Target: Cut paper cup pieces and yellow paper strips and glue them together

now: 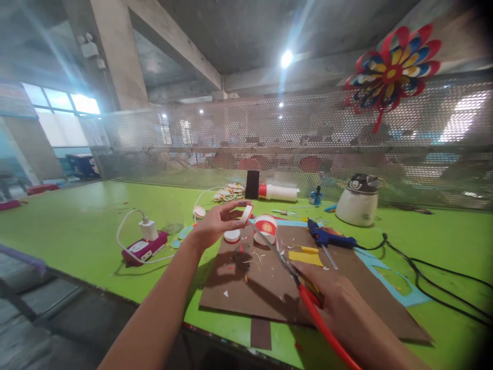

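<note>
My left hand [213,222] pinches a small curved white paper piece [247,214] with a red edge between thumb and fingers. My right hand [335,295] grips scissors [284,261] with red handles, their blades pointing up and left toward that piece. Whether the blade tips touch it I cannot tell. Just beyond the blades stands a cut-down red and white paper cup [266,226]. A round white disc [232,236] with a red edge lies below my left fingers. Both rest on a brown cardboard sheet [265,295] strewn with paper scraps.
A blue glue gun [332,238] lies right of a yellow paper strip [305,257], its black cable trailing right. A white kettle-like container [357,203] stands behind. Left are a purple power strip [144,250] and charger [148,229]. Paper cups [281,192] and a phone [252,185] sit at the back.
</note>
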Tool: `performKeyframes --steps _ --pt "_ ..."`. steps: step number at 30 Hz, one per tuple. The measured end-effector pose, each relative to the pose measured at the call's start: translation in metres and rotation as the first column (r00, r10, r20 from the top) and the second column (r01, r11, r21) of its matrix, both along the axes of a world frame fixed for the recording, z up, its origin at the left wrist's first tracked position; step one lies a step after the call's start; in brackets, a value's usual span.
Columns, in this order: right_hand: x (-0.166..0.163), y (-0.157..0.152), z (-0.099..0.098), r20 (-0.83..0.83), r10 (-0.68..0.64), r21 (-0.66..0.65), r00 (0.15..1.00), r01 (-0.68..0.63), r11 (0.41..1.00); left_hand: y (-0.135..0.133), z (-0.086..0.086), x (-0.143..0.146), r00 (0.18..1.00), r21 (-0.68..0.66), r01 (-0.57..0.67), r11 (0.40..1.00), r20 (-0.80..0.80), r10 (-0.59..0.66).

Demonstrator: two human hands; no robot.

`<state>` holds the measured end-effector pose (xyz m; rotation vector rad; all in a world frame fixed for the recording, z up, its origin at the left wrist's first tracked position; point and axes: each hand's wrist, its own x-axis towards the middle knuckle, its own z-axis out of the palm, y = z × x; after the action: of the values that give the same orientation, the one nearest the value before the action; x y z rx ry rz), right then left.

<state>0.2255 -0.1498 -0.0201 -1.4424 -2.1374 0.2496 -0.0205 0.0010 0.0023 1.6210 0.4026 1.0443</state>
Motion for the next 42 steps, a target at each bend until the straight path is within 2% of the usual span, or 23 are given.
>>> performKeyframes --steps 5,9,14,21,30,42 --pt "0.004 0.001 -0.001 -0.029 -0.018 -0.038 0.999 0.017 0.999 -0.006 0.005 0.005 0.998 0.066 -0.056 0.996 0.037 0.054" --pt "0.005 0.004 -0.004 -0.069 -0.058 -0.056 0.996 0.054 0.997 -0.016 0.009 0.016 0.992 0.128 -0.066 0.99 0.112 0.051" --pt "0.006 0.004 -0.009 -0.11 -0.003 0.024 0.994 0.006 1.0 -0.025 0.012 0.026 0.987 0.148 -0.08 0.986 0.15 0.057" --pt "0.005 0.0 -0.007 -0.028 -0.02 0.102 0.999 0.023 0.995 -0.029 0.012 0.031 0.983 0.207 -0.061 0.977 0.183 0.023" --pt "0.011 0.004 -0.01 0.009 0.036 0.302 0.999 -0.037 0.952 -0.032 0.011 0.032 0.983 0.154 -0.037 0.987 0.181 0.009" --pt "0.013 0.005 -0.013 0.05 0.061 0.375 0.997 -0.076 0.924 -0.033 0.011 0.03 0.99 0.119 -0.048 0.992 0.136 0.032"
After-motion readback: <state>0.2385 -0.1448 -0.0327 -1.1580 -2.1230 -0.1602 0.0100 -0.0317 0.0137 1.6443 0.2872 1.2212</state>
